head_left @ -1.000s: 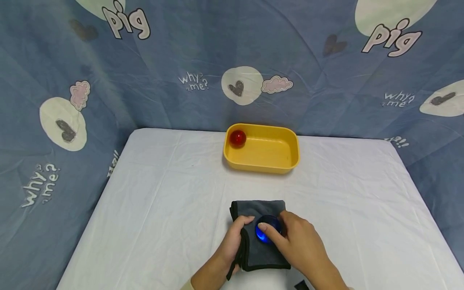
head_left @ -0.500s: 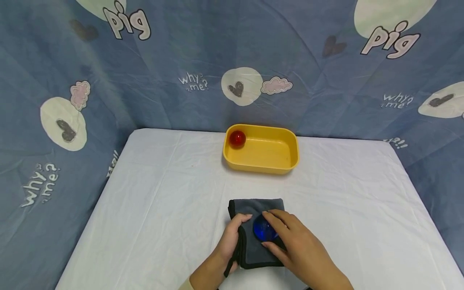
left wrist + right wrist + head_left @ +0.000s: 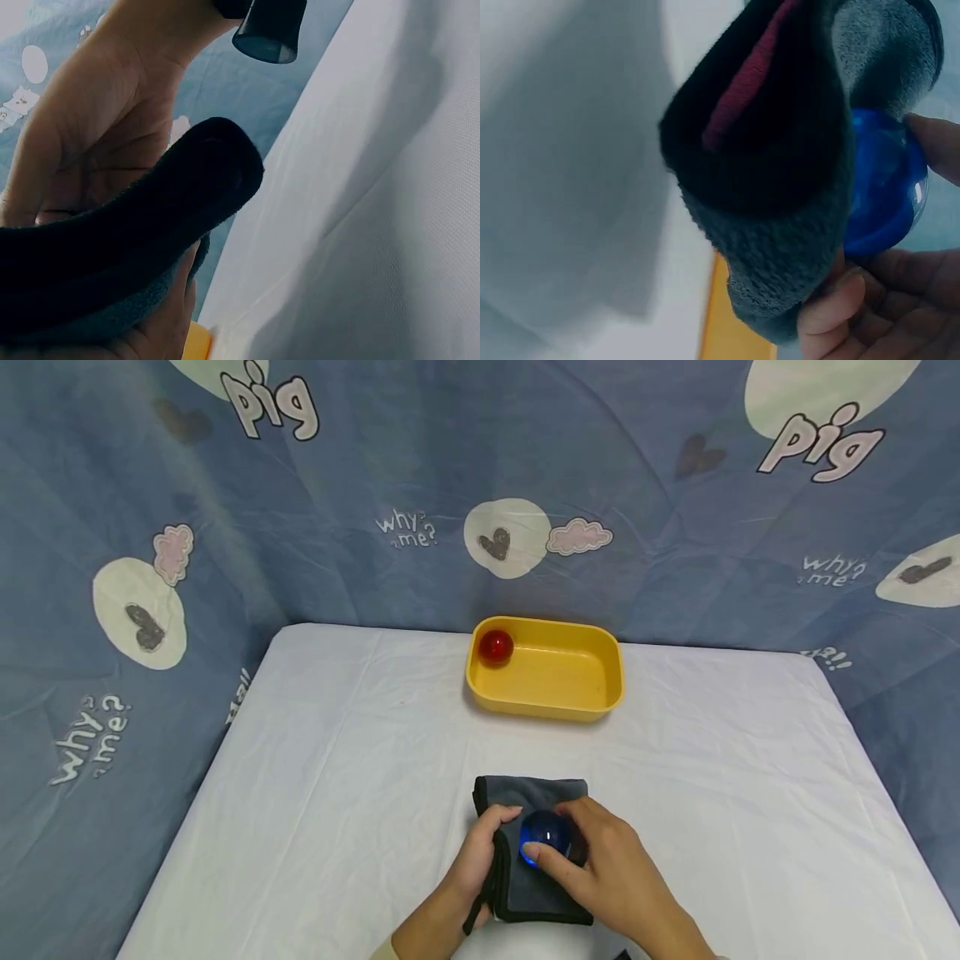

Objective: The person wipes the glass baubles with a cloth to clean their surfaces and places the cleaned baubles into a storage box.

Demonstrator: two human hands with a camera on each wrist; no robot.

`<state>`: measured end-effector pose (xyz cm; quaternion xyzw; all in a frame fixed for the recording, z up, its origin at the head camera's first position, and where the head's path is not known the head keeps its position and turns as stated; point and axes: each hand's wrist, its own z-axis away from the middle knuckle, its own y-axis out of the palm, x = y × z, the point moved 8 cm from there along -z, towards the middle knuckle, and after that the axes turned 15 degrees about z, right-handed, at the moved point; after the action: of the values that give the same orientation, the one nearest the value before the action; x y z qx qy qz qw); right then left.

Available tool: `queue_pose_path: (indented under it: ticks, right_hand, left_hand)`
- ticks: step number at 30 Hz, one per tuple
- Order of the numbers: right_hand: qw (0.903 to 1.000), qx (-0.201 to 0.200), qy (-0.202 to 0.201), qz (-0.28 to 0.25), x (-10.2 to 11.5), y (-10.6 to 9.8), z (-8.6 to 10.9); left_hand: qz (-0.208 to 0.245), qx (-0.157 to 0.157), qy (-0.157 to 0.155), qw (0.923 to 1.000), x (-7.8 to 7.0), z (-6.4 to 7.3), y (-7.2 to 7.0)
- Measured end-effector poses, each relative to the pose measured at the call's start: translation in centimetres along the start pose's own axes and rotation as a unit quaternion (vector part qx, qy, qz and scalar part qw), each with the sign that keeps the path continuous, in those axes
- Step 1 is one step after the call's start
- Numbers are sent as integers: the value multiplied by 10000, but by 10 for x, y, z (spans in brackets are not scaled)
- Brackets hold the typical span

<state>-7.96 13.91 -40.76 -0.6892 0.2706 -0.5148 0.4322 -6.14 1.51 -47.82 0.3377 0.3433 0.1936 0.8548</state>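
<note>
A folded grey cloth point(image 3: 536, 897) with black edging lies across my left hand point(image 3: 474, 860), which grips it by its left side, thumb on top. On the cloth sits a glossy, see-through blue ball point(image 3: 542, 829). My right hand point(image 3: 618, 872) holds this ball between thumb and fingers, the thumb across its near left side. In the right wrist view, the ball point(image 3: 885, 184) presses against the fuzzy cloth point(image 3: 780, 247), and a pink strip shows inside the fold. Black cloth edging point(image 3: 180, 187) hides part of the left palm in the left wrist view.
A yellow tray point(image 3: 555, 706) stands at the back of the white-covered table point(image 3: 360, 777), with a red ball point(image 3: 496, 647) in its left corner. Behind the table hangs a blue printed curtain point(image 3: 420, 435).
My right hand has turned back and forth on the blue ball, its thumb and fingers changing places around it. The ball has shifted slightly left over the cloth. My left hand stays about where it was.
</note>
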Motion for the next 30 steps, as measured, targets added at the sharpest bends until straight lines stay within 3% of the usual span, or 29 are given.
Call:
queue_pose_path:
  ticks: [5,9,12,16,18,19,22,25,28,30]
  right_hand:
    - [9912,935,350,-874,-8,11,-6]
    - [9694,1578,365,-1843,-14,19,-9]
    - [9320,1989,289,-3015,-13,23,-10]
    - [8638,2224,245,-4514,-8,25,-15]
    - [8417,2063,292,-4982,-8,22,-22]
    - [8374,1895,353,-5115,-10,20,-27]
    - [8411,1193,614,-5239,-21,8,-46]
    - [8598,459,1107,-4964,-40,-7,-72]
    - [8934,-43,1619,-4191,-59,-19,-97]
    - [9208,-240,1744,-3479,-69,-24,-114]
  left_hand:
    - [-56,23,-35,10000,-2,2,-1]
    - [-88,81,-1,9999,-5,1,-2]
    - [-61,126,35,9999,-7,2,-4]
    - [-9,90,108,9999,-12,4,-10]
    - [33,78,183,9998,-16,7,-14]
    - [62,66,229,9997,-18,8,-16]
    - [92,1,396,9992,-24,11,-24]
    - [92,-81,526,9985,-29,13,-33]
    - [195,-68,617,9979,-33,14,-40]
    - [245,-43,640,9976,-33,16,-44]
